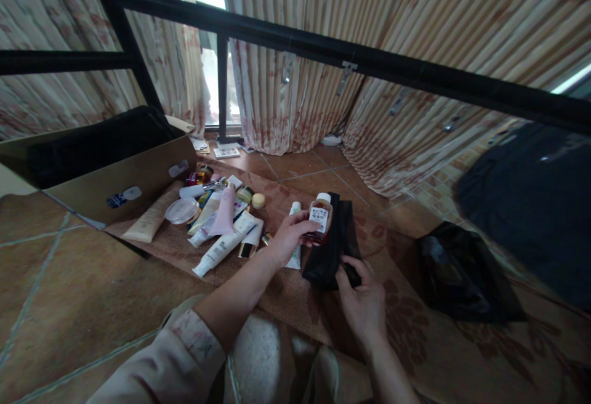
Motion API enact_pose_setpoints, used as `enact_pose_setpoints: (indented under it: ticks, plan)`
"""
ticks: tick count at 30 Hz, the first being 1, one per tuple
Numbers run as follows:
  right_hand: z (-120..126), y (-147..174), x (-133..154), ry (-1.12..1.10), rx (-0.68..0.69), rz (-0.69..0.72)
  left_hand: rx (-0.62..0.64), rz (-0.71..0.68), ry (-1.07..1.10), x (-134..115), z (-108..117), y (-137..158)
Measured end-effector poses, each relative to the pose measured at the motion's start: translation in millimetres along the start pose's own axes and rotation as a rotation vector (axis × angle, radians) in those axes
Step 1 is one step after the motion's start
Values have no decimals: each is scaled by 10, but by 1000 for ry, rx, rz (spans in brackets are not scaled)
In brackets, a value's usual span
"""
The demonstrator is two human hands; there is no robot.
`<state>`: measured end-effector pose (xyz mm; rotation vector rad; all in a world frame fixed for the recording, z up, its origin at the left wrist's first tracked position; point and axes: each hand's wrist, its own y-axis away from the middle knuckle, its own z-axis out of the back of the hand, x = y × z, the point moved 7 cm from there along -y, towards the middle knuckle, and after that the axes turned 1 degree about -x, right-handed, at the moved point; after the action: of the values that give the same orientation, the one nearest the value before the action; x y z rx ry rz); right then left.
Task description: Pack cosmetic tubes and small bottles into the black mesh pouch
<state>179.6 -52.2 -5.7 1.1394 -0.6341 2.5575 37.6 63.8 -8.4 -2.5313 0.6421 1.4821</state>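
Observation:
My left hand [292, 236] is closed around a small clear bottle [322, 214] with a white cap, a printed label and dark reddish contents. The bottle is tilted above a flat black pouch [323, 262] that lies on the patterned mat. At the pouch's near right corner, my right hand [364, 302] pinches the black material between thumb and fingers. Partly behind my left hand lies a white tube [294, 260] with green print. To the left is a heap of cosmetics, among them a pink tube [225, 210], a white tube [226, 244] and a round clear container [181, 211].
An open cardboard box [152, 176] with a black item inside stands at the left. A black plastic bag [462, 274] sits on the right. A dark metal rail [286, 40] crosses in front of striped curtains [286, 96]. A beige tube [150, 216] lies beside the box.

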Motion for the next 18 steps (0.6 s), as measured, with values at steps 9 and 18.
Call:
enact_pose_setpoints:
  ticks: [9, 18]
  plan:
    - [10, 4, 20, 1, 12, 24, 64, -25, -9, -31, -47, 16]
    - [-1, 12, 29, 12, 21, 13, 114, -59, -62, -84, -123, 62]
